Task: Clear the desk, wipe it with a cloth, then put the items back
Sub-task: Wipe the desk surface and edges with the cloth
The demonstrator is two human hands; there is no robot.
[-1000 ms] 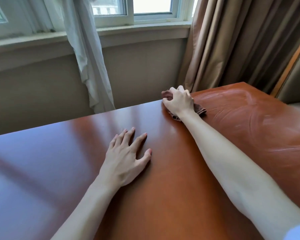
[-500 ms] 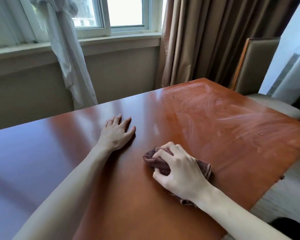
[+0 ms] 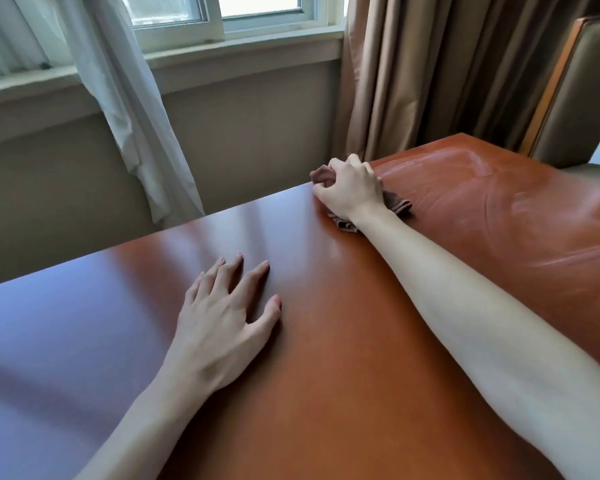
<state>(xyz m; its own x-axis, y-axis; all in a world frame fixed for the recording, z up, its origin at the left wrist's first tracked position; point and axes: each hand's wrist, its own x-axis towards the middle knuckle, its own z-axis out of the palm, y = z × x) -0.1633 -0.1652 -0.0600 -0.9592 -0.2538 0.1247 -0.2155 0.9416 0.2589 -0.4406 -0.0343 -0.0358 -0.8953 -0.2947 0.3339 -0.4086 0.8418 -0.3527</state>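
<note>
Wiping stage, judged partly complete: the desk (image 3: pixel 326 341) carries no items in view, smear marks cover its right portion only, and returning the items remains. The right hand (image 3: pixel 350 187), fingers curled around the bunched brown cloth (image 3: pixel 397 204), presses it down at the far edge, while the left hand (image 3: pixel 219 320) lies flat, fingers spread, holding nothing. Unwiped surface extends left and toward the viewer; beyond the far edge hang the curtains (image 3: pixel 430 74).

Two bare forearms, no sleeves, slender fingers, short nails
</note>
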